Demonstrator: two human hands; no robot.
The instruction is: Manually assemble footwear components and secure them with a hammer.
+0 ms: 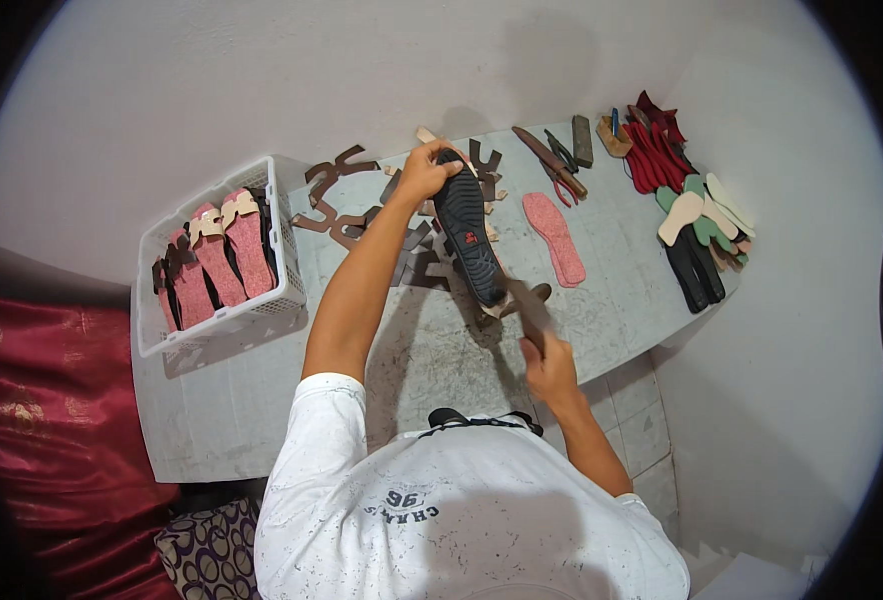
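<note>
— While the person leans over the grey desk (442, 350), what does each hand hold?

— The left hand (424, 172) is at the far end of a black shoe sole (467, 240), and its fingers are closed around the tip of this sole. The sole is lifted above the desk, with its tread side facing up, and it slopes down toward the person. The right hand (550, 368) is near the lower end of the sole. Its fingers are clamped on a dark, flat tool (530, 308), which is blurred, so I cannot tell what kind of tool it is. The tool's tip is at the near end of the sole.

— What lies around them?

— Under and behind the sole there are brown and beige cut strap pieces (337, 200), spread on the desk. Just to the right of the sole lies a pink insole (554, 238), flat. Farther, near the wall, I see pliers with red handles (560, 165) and a dark bar beside them. At the right end of the desk is a pile of soles and insoles (697, 220), red, green, cream and black. On the left side stands a white plastic basket (282, 250), holding sandals with pink insoles and beige straps. A red cloth (42, 400) is at the lower left, beside the desk.
</note>
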